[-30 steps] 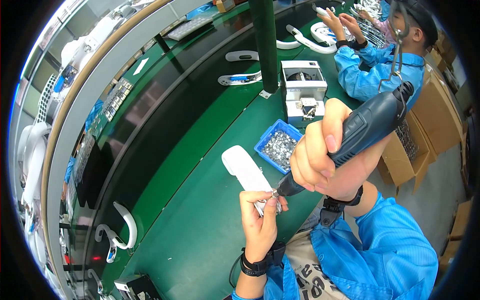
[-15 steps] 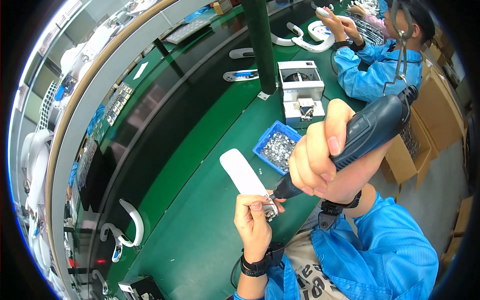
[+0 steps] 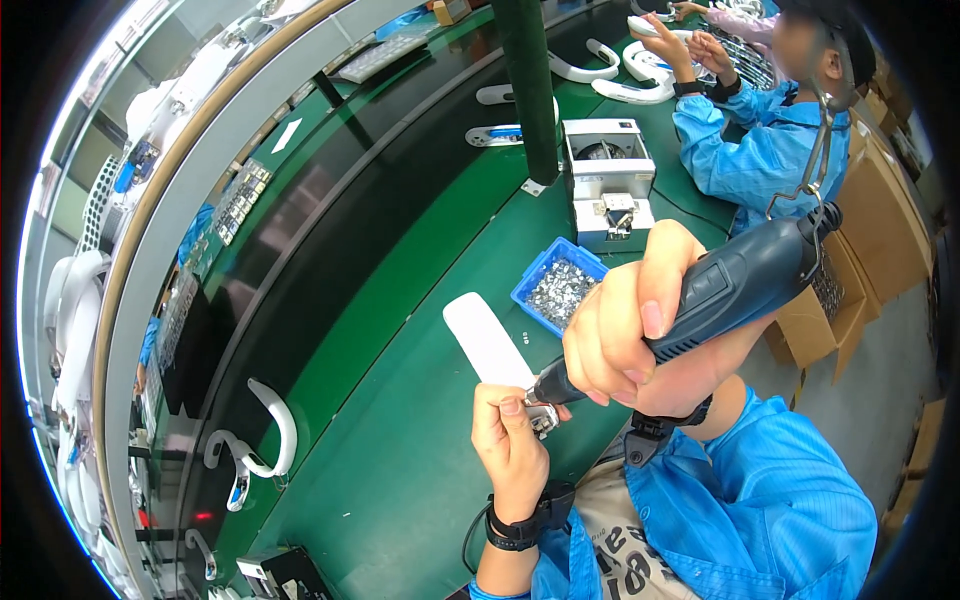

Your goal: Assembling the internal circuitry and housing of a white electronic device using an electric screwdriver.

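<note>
Lowered a little since half a second ago, the dark power tool point(image 3: 735, 290) is now held at a flatter slant, with its rear end hooked to a metal hanger point(image 3: 810, 170). White curved parts point(image 3: 283, 432) have been carried farther along the dark belt point(image 3: 310, 240), while the long white piece point(image 3: 487, 338) is kept over the green table point(image 3: 400, 490) as before, beside the blue bin point(image 3: 522, 293) of small metal parts point(image 3: 562, 288).

Dark lettering is printed on the beige shirt point(image 3: 592, 500); marks on the white-and-grey machine point(image 3: 609, 165) are too small to be read.

Closed fully round the tool's body is the right hand point(image 3: 625, 335). By the left hand point(image 3: 510, 435), thumb and fingers pinched together, the near end of the white piece is gripped, and its metal fitting point(image 3: 543, 418) is exposed beside the fingertips. The tool's tip is brought to that end; whether contact is made cannot be told. Farther off, a white part point(image 3: 643, 26) is held up by a co-worker in blue point(image 3: 745, 150).
</note>
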`<state>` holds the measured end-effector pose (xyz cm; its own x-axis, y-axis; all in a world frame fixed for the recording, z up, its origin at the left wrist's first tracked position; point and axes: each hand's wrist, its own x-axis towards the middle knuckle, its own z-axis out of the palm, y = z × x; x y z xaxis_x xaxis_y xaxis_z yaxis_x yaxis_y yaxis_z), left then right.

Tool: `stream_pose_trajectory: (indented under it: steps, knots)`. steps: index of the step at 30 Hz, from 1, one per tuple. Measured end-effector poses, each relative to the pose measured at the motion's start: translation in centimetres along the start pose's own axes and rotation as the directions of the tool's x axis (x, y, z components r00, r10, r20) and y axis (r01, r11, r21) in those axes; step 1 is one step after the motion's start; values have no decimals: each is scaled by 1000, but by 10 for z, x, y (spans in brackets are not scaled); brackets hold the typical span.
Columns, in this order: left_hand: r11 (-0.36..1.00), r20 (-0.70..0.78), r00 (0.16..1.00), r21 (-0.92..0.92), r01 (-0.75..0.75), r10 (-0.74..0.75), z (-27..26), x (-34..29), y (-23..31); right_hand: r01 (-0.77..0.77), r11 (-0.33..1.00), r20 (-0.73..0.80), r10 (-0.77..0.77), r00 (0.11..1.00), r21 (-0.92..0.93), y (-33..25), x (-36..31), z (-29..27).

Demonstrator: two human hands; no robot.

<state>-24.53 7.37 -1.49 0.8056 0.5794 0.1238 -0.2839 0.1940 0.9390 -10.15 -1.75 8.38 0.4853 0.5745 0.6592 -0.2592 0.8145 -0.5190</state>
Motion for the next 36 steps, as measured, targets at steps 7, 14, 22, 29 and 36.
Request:
stream_pose_trajectory:
  steps: [7,14,22,29,36]
  knots:
    - [999,17,1000,48,8,-9,-1,-1,6,68,989,-65,-60,996,130,15,-2,4]
    - [980,92,994,-183,83,-67,-6,-1,0,13,1000,-27,-14,1000,-27,-2,0,1]
    - [981,103,991,-164,103,-87,-5,0,0,24,991,-63,-16,998,129,12,-5,-2]
    - [981,114,989,-161,111,-94,-6,0,0,41,991,-53,-34,998,127,18,-2,-3]
    - [973,158,985,-203,108,-76,-5,1,0,13,993,-64,-6,998,121,21,-1,2]
